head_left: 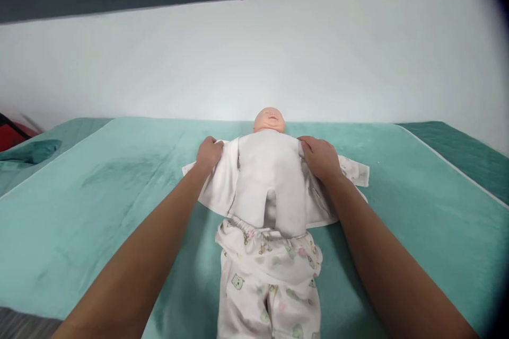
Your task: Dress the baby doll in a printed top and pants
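Observation:
A baby doll (271, 169) lies on its back with its head toward the wall. Its white cloth torso is bare in front. A white baby shirt (225, 180) with printed sleeves is spread out on both sides of the torso, its front parted. My left hand (209, 153) is closed on the shirt's edge near the doll's shoulder. On the other side, my right hand (321, 158) grips the shirt's other front edge, fingers curled over the cloth. Printed baby trousers (270, 280) cover the doll's lower body, their gathered waistband below the torso.
The doll lies on a teal velvety bed cover (119, 185). Behind it rises a white wall (254, 58) with a dark band above. A red and black item (14, 132) sits at the far left, beside bunched teal fabric (32, 151). Grey flooring (24, 323) shows at lower left.

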Motion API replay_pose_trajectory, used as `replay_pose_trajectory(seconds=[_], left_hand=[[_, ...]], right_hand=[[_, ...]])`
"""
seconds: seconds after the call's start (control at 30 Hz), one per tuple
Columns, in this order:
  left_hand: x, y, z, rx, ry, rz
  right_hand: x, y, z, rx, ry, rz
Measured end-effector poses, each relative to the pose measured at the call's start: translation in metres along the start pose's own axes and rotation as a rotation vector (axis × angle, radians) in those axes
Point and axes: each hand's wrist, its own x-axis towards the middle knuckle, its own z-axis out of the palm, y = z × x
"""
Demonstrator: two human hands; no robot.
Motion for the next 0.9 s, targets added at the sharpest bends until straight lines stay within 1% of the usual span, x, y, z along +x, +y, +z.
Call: replay_pose_trajectory(seconds=[0.07,0.1,0.13,0.2,0.23,0.27,0.33,0.37,0.4,0.43,0.53,0.6,0.63,0.7,0.77,0.9], left_hand=[[-0.009,-0.01,-0.001,-0.008,0.049,-0.002],[-0.017,-0.014,-0.001,-0.01,0.108,0.035],[-0.028,-0.018,-0.001,-0.006,0.18,0.099],[-0.052,-0.025,-0.001,0.015,0.322,0.276],[-0.064,-0.028,-0.003,0.02,0.366,0.353],[-0.076,-0.03,-0.005,0.01,0.399,0.401],[-0.097,-0.033,-0.012,-0.054,0.423,0.419],[-0.107,-0.034,-0.016,-0.103,0.406,0.404],[-0.117,-0.034,-0.02,-0.155,0.359,0.387],[-0.126,-0.034,-0.024,-0.213,0.28,0.371],[-0.156,-0.033,-0.034,-0.413,-0.052,0.314],[-0.173,-0.034,-0.04,-0.525,-0.244,0.268],[-0.18,-0.035,-0.043,-0.562,-0.313,0.253],[-0.189,-0.039,-0.049,-0.594,-0.407,0.248],[-0.194,-0.043,-0.054,-0.602,-0.474,0.254],[-0.197,-0.048,-0.062,-0.575,-0.555,0.293]], right_hand=[[-0.001,0.001,-0.001,0.007,0.015,0.033],[-0.003,-0.002,-0.003,0.021,0.05,0.048],[-0.007,-0.006,-0.005,0.047,0.1,0.057],[-0.019,-0.021,-0.013,0.144,0.223,0.038],[-0.028,-0.03,-0.019,0.213,0.273,0.015],[-0.038,-0.04,-0.025,0.291,0.297,-0.015],[-0.063,-0.057,-0.037,0.45,0.256,-0.036],[-0.078,-0.064,-0.042,0.526,0.195,-0.027],[-0.093,-0.068,-0.046,0.595,0.132,-0.009],[-0.109,-0.071,-0.05,0.653,0.074,0.007],[-0.153,-0.07,-0.058,0.774,-0.05,-0.006],[-0.175,-0.067,-0.062,0.822,-0.088,-0.044],[-0.183,-0.066,-0.063,0.84,-0.091,-0.055],[-0.192,-0.064,-0.065,0.867,-0.091,-0.049],[-0.195,-0.063,-0.066,0.892,-0.123,-0.019],[-0.19,-0.061,-0.065,0.913,-0.231,0.044]])
